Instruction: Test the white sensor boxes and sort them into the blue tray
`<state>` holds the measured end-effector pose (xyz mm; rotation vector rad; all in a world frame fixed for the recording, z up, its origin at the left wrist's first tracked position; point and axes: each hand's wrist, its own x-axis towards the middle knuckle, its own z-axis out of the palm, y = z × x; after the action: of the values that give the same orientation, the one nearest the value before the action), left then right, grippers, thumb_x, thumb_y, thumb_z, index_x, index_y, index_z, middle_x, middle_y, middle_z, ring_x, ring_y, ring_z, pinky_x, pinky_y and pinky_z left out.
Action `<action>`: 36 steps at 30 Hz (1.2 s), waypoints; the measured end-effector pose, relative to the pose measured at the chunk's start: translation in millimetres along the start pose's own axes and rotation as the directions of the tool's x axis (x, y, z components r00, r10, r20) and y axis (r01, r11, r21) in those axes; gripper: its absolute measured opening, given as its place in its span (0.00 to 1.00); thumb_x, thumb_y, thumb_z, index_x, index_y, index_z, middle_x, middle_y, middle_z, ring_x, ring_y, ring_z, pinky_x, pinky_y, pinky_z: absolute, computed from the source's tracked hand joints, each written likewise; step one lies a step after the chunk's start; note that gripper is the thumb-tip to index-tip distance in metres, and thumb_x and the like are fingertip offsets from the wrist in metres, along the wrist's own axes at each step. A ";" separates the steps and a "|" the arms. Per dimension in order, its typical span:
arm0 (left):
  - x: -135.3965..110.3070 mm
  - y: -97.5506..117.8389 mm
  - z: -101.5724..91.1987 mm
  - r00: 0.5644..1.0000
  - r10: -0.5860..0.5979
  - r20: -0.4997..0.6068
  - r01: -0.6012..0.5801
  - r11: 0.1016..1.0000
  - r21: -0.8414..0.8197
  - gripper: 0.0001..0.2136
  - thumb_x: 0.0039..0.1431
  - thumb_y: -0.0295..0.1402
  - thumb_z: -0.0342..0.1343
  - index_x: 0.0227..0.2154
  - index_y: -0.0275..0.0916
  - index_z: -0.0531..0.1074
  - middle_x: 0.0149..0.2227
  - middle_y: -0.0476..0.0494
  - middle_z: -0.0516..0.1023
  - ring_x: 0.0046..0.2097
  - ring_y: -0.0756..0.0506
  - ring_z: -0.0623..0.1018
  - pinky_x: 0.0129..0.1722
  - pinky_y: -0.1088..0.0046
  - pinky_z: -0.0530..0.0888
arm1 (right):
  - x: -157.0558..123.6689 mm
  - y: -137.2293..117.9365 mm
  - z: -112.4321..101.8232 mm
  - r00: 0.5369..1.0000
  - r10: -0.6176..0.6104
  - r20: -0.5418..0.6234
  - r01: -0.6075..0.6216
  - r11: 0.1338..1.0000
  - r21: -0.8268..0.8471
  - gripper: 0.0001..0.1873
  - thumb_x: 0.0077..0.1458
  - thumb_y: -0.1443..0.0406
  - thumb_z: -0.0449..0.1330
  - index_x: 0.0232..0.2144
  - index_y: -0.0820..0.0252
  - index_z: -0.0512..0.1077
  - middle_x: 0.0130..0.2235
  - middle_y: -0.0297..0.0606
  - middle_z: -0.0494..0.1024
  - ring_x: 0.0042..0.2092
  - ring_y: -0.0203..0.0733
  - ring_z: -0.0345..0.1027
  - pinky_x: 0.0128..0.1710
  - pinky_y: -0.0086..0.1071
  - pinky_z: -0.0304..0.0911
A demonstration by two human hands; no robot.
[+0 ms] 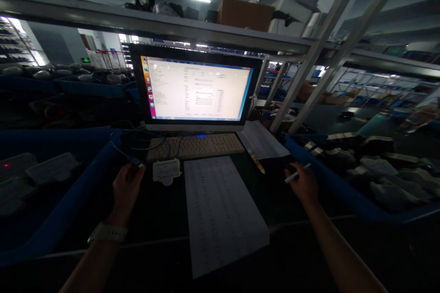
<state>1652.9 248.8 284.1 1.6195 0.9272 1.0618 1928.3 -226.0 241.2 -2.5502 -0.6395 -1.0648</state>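
My left hand (127, 185) pinches the plug end of a blue cable (134, 161), left of a small white module (167, 171) lying on the dark desk. The cable loops back toward the keyboard (195, 146). In my right hand (304, 183) a white pen (297, 173) is held between the fingers, over the right side of the desk. A printed sheet (223, 215) lies between my hands, its near end reaching over the desk's front edge. Behind the keyboard stands a lit monitor (199, 91) showing a page of text and fields.
A blue bin (85, 169) with several white modules is at the left. Another blue bin (343, 199) at the right holds dark bagged parts. A yellow marker (257, 163) and a second paper (264, 139) lie right of the keyboard. A shelf (172, 23) with a cardboard box (244, 14) crosses above.
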 end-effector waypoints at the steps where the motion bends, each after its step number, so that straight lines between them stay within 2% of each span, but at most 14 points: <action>1: -0.2 0.2 0.1 1.000 0.003 0.000 -0.003 1.000 0.007 0.14 0.41 0.35 0.60 0.33 0.38 0.71 0.35 0.45 0.78 0.40 0.42 0.78 0.43 0.64 0.75 | 0.0 -0.3 -0.3 1.000 0.002 -0.001 -0.002 1.000 0.002 0.17 0.55 0.56 0.52 0.39 0.60 0.71 0.43 0.51 0.76 0.44 0.54 0.68 0.43 0.46 0.63; 10: 3.2 -7.9 -0.1 0.999 0.031 -0.012 -0.031 0.999 0.036 0.16 0.39 0.39 0.61 0.34 0.37 0.72 0.33 0.45 0.77 0.37 0.43 0.77 0.41 0.64 0.75 | 0.1 0.1 0.8 1.000 0.005 -0.009 -0.005 1.000 0.002 0.17 0.55 0.56 0.52 0.39 0.61 0.71 0.44 0.51 0.76 0.44 0.54 0.68 0.44 0.47 0.64; 14: 2.9 -5.1 0.4 0.999 0.040 -0.021 -0.040 0.999 0.037 0.15 0.39 0.37 0.61 0.32 0.37 0.71 0.32 0.46 0.77 0.36 0.43 0.77 0.39 0.65 0.75 | 0.0 0.2 0.9 1.000 0.001 -0.015 -0.001 1.000 0.003 0.16 0.54 0.56 0.53 0.39 0.61 0.71 0.43 0.51 0.76 0.44 0.53 0.69 0.44 0.46 0.64; 23: -1.0 1.0 0.4 0.999 0.027 -0.021 -0.027 1.000 -0.001 0.14 0.38 0.36 0.60 0.31 0.38 0.71 0.33 0.46 0.77 0.38 0.43 0.77 0.40 0.65 0.75 | 0.5 0.5 -0.2 1.000 0.005 0.005 -0.005 1.000 -0.007 0.17 0.53 0.56 0.53 0.39 0.61 0.71 0.44 0.51 0.76 0.44 0.54 0.69 0.43 0.46 0.64; 36: 0.2 0.3 0.7 0.999 0.031 -0.042 -0.029 0.998 0.049 0.14 0.38 0.36 0.61 0.31 0.37 0.71 0.33 0.44 0.78 0.37 0.42 0.78 0.40 0.64 0.76 | 0.2 -2.9 -1.7 1.000 0.016 -0.004 -0.016 1.000 0.007 0.18 0.54 0.56 0.52 0.39 0.62 0.71 0.44 0.53 0.76 0.44 0.55 0.69 0.44 0.48 0.64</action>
<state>1653.7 248.7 284.3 1.6610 0.9657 1.1059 1925.9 -224.2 242.9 -2.5424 -0.6196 -1.0613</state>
